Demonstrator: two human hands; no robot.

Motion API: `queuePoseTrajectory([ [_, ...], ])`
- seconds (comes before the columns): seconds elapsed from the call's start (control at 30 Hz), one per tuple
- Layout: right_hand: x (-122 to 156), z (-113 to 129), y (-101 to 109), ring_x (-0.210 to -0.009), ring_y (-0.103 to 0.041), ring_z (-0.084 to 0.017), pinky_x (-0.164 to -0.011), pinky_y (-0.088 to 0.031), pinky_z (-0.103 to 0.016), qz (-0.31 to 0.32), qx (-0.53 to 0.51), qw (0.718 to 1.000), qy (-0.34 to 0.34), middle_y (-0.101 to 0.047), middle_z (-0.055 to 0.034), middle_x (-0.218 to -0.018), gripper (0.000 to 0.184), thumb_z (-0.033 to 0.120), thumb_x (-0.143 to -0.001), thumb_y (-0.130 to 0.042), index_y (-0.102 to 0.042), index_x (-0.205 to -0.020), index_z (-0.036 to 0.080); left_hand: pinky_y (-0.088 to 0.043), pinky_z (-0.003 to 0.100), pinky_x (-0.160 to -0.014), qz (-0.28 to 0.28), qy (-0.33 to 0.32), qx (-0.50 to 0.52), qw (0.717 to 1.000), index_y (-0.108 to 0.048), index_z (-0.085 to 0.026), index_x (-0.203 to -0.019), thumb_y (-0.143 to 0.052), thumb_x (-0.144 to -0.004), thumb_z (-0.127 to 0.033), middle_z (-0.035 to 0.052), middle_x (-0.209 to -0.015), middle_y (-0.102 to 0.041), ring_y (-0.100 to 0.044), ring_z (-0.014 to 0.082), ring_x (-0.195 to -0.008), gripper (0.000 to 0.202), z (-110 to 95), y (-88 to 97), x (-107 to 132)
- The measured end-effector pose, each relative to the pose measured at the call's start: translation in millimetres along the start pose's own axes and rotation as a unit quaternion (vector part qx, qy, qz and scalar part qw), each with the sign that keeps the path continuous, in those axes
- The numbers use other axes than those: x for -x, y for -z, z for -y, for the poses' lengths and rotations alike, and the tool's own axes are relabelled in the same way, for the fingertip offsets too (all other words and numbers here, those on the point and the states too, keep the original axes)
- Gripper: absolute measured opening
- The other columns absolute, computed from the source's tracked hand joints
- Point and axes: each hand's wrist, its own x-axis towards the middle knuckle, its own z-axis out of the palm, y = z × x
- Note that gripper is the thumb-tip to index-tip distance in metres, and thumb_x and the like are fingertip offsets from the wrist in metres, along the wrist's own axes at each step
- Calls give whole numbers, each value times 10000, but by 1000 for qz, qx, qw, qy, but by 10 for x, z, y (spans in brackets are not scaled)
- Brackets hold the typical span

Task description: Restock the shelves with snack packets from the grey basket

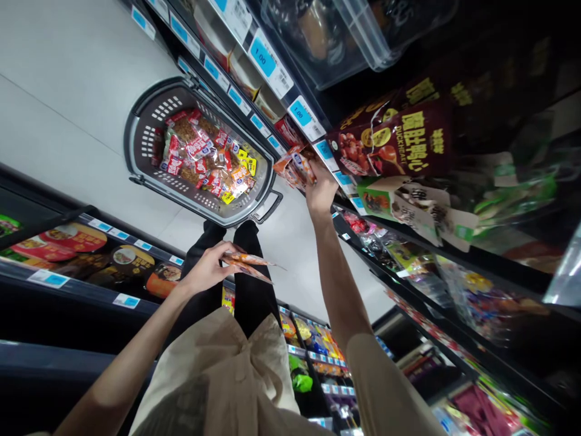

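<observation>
Pinched in my left hand (211, 269) are flat orange snack packets (247, 261), seen edge-on in front of my legs. My right hand (321, 189) is closed on more orange snack packets (295, 166) by the shelf edge on the right, beside the basket's handle end. Below on the floor stands a grey shopping basket (131, 136) with slotted sides. Inside it lie several red, clear and yellow snack packets (200, 148). My right fingertips are partly hidden behind the packets.
Shelving with blue-and-white price tags (299, 112) runs along the right, holding dark red duck-heart bags (394, 142) and green packs (399, 203). A clear plastic bin (327, 42) juts out above. Another shelf with bowl-shaped packs (68, 239) stands on the left. Pale floor (59, 72) lies between.
</observation>
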Motion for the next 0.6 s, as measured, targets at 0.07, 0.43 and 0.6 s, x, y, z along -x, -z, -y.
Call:
queuePoseTrajectory([
  [0.07, -71, -27, -68, -1267, -706, -251, -1188, -498, -434, -1, -18, 999, -29, -766, -120, -1323, 506, 24, -871, -499, -751, -1282, 179, -579, 322, -842, 1, 6, 3, 1000, -658, -199, -912, -793, -835, -351, 84, -1073, -757, -735, 220, -964, 218, 17, -4, 10],
  [0.43, -306, -380, -420, -1188, -717, -348, -1141, -503, -538, -92, -71, 971, -211, -794, -230, -1078, 222, 259, -946, -663, -785, -974, 75, -589, 324, -852, 3, 35, 6, 999, -672, -200, -957, -788, -822, -371, 63, -1056, -773, -740, 227, -972, 247, 105, -32, 7],
  [0.6, -398, -524, -587, -1147, -731, -351, -1121, -506, -581, -36, -15, 988, -148, -790, -240, -1131, 313, 315, -990, -570, -778, -1068, 94, -589, 345, -874, -2, 42, 0, 999, -656, -208, -925, -794, -804, -375, 65, -1060, -780, -740, 237, -978, 248, 102, -80, 3],
])
